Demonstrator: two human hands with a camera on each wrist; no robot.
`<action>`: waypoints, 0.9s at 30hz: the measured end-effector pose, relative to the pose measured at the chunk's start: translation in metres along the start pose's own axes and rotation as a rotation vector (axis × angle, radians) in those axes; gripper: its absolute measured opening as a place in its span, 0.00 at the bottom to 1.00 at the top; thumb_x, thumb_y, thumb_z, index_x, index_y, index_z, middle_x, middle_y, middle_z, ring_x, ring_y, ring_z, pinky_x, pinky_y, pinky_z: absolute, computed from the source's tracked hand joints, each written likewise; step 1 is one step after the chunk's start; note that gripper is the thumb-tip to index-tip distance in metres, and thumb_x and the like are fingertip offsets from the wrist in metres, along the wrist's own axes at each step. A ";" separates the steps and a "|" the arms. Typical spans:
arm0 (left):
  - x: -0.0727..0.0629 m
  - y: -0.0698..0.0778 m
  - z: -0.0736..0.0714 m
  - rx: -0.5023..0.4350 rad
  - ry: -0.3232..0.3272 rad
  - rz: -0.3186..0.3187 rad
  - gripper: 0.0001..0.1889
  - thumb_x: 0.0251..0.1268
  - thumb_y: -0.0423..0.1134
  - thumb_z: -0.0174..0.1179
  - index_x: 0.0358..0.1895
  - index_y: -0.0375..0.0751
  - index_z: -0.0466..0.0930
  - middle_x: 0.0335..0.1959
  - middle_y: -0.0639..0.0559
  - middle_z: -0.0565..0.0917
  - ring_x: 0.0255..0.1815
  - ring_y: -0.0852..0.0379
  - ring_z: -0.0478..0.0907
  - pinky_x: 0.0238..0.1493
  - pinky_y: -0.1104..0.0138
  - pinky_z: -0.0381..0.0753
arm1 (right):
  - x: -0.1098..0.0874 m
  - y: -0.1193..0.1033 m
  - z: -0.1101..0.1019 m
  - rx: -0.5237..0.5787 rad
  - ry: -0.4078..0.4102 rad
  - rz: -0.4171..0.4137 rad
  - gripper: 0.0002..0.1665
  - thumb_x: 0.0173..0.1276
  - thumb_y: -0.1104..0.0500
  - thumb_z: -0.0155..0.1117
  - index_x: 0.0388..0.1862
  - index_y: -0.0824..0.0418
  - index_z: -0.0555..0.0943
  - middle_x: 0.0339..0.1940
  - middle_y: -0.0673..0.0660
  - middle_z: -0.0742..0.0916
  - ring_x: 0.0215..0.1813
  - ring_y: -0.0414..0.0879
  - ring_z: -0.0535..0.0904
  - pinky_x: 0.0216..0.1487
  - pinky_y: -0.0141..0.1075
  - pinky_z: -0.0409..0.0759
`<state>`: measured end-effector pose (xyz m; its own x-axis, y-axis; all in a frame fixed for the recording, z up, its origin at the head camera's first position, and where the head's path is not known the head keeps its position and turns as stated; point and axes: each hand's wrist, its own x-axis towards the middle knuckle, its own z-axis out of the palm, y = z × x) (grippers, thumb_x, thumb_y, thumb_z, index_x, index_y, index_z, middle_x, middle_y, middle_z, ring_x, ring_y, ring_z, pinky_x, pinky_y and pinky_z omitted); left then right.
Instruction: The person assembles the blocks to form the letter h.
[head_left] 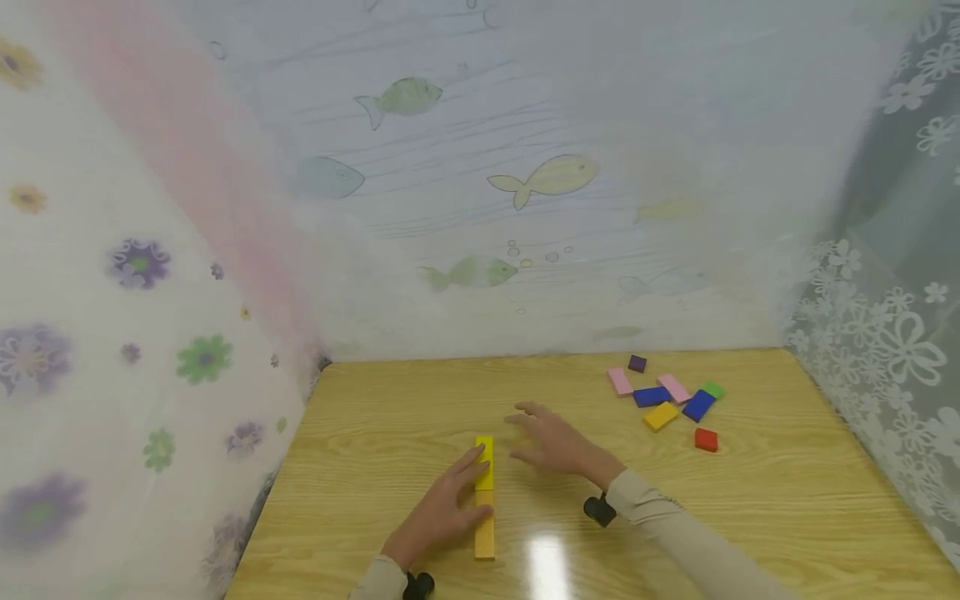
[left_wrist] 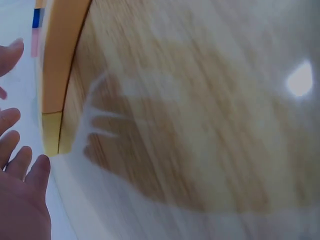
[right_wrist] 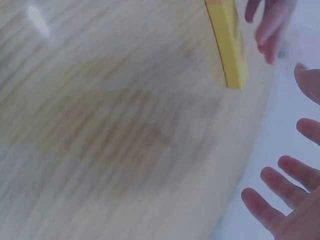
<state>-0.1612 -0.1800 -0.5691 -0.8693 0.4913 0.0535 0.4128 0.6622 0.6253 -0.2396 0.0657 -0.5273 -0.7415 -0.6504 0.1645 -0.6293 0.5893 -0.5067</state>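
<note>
A yellow block (head_left: 487, 480) and an orange block (head_left: 484, 540) lie end to end in a straight row on the table, the yellow one farther away. My left hand (head_left: 446, 504) is along the row's left side, fingers extended, with fingertips over the yellow block and the thumb by the orange one. To the right of the row, my right hand (head_left: 558, 443) hovers with fingers spread and holds nothing. In the left wrist view, the orange block (left_wrist: 62, 60) meets the yellow block (left_wrist: 51, 132) at a seam. The right wrist view shows the yellow block (right_wrist: 232, 55) beyond the spread fingers (right_wrist: 262, 207).
At the back right of the wooden table (head_left: 375, 400) lie two pink blocks (head_left: 620, 382), two blue blocks (head_left: 651, 397), and single orange (head_left: 661, 417), green (head_left: 713, 389), purple (head_left: 637, 363) and red (head_left: 706, 440) ones. Patterned curtains border the table's back and sides.
</note>
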 end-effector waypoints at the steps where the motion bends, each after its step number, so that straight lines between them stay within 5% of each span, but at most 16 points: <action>1: 0.001 0.000 -0.001 -0.006 -0.006 -0.004 0.34 0.62 0.53 0.61 0.69 0.45 0.65 0.76 0.57 0.51 0.74 0.48 0.50 0.67 0.47 0.59 | -0.001 0.001 -0.003 0.007 0.001 0.008 0.30 0.65 0.51 0.64 0.64 0.61 0.72 0.66 0.68 0.70 0.62 0.63 0.70 0.57 0.56 0.74; 16: 0.007 -0.006 -0.001 -0.044 -0.081 -0.012 0.35 0.60 0.54 0.63 0.67 0.39 0.67 0.73 0.54 0.59 0.74 0.50 0.51 0.69 0.49 0.57 | -0.030 0.018 -0.044 0.026 0.069 0.035 0.29 0.65 0.52 0.64 0.62 0.62 0.74 0.63 0.67 0.72 0.61 0.62 0.71 0.55 0.56 0.74; 27: 0.007 -0.014 0.001 -0.080 -0.063 0.009 0.34 0.58 0.54 0.64 0.65 0.40 0.70 0.72 0.53 0.61 0.73 0.48 0.54 0.68 0.49 0.58 | -0.049 0.036 -0.062 0.050 0.121 0.067 0.27 0.65 0.52 0.64 0.62 0.60 0.74 0.62 0.66 0.72 0.58 0.61 0.73 0.51 0.54 0.77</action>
<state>-0.1729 -0.1848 -0.5782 -0.8458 0.5334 0.0124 0.3955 0.6112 0.6856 -0.2403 0.1483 -0.5015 -0.8062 -0.5457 0.2284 -0.5672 0.6032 -0.5608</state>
